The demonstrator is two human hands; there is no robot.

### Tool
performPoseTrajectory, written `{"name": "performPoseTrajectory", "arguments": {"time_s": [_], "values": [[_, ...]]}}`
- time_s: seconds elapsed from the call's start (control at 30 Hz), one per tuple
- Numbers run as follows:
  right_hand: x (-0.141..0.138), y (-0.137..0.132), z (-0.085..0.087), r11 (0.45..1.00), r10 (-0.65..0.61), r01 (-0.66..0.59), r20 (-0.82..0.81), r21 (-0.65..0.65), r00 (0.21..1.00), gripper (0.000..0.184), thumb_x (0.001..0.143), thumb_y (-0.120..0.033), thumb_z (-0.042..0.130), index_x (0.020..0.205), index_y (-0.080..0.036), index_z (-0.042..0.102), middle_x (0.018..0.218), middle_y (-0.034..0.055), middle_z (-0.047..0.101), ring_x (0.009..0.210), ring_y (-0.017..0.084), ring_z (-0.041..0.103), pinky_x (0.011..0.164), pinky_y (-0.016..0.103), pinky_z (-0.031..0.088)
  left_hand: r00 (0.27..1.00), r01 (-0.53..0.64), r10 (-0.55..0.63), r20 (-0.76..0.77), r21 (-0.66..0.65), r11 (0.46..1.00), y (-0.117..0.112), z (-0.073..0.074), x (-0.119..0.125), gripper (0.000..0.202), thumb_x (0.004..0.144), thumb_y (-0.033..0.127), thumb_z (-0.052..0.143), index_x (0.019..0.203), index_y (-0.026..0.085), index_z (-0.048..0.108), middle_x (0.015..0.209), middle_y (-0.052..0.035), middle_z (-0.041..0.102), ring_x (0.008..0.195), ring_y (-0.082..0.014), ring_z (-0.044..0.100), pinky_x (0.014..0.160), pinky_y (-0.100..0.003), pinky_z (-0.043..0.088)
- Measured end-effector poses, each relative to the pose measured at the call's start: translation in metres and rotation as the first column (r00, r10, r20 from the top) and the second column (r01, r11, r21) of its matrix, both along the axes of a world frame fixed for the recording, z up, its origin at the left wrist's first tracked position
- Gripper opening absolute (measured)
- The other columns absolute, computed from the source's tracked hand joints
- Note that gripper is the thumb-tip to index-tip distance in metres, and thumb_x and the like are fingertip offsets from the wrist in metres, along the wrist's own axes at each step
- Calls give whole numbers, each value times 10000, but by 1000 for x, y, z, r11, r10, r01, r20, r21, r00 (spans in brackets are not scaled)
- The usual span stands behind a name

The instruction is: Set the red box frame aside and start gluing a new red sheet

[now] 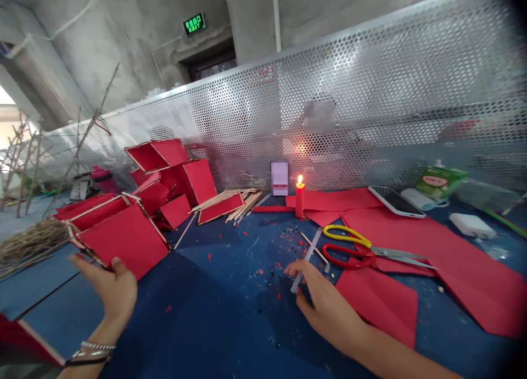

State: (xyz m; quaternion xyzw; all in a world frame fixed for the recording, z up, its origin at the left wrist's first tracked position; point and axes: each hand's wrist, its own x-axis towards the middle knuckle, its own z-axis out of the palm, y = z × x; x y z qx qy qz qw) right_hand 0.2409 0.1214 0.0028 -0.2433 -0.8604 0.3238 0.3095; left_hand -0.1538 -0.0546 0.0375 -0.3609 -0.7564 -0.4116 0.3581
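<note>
A red paper box (pixel 127 239) with a thin wooden stick frame is in my left hand (pixel 109 285), tilted above the blue table. The thumb presses on its near face and the fingers reach under the frame. My right hand (pixel 315 294) pinches a translucent glue stick (pixel 307 261) that slants up toward a lit red candle (pixel 300 200). Just beyond the glue stick lies a short wooden stick (pixel 315 248) on the table. Scissors (pixel 373 251) with one yellow and one red handle lie right of my right hand, near a red paper sheet (pixel 387 296).
More red framed boxes (pixel 181 184) are stacked behind the held box, with several wooden sticks (pixel 247 206) beside them. A perforated metal panel (pixel 242 132) bounds the back. A white phone (pixel 396 201), a white charger (pixel 471 225) and a green packet (pixel 440 180) are at right.
</note>
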Motion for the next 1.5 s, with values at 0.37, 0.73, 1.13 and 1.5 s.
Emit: {"name": "performPoseTrajectory", "arguments": {"time_s": [0.37,0.73,1.13,1.5], "values": [[1,-1,4,998,20,-22,33,58,999,389,769,-19,398,1098,-211,476,1053,84,607,992,212,609,894,419,520,777,459,-622,-97,-588,666,48,14,86,335,966,144,399,1217,290,568,1345,-24,562,1341,-231,443,1100,-455,402],[54,77,39,850,-324,237,110,471,940,282,833,-101,414,1065,-202,538,1079,110,633,1052,284,581,903,477,485,316,758,-832,455,-648,-67,113,3,208,379,1003,238,427,1380,276,451,1493,-29,436,1439,-209,282,1187,-529,191],[112,175,3,746,-604,458,204,483,770,262,853,-249,477,1102,-173,501,1122,170,645,1086,315,615,907,514,500,206,892,-895,395,-452,6,117,-28,195,383,910,91,438,1198,322,536,1190,26,651,1189,-166,560,1107,-355,400],[102,135,40,948,-292,175,508,266,810,437,704,-309,754,1089,-260,553,1116,31,677,996,218,662,831,365,555,190,933,-844,502,-359,-3,115,-22,197,355,882,98,458,1117,330,589,1115,18,675,1083,-178,608,994,-306,489]]}}
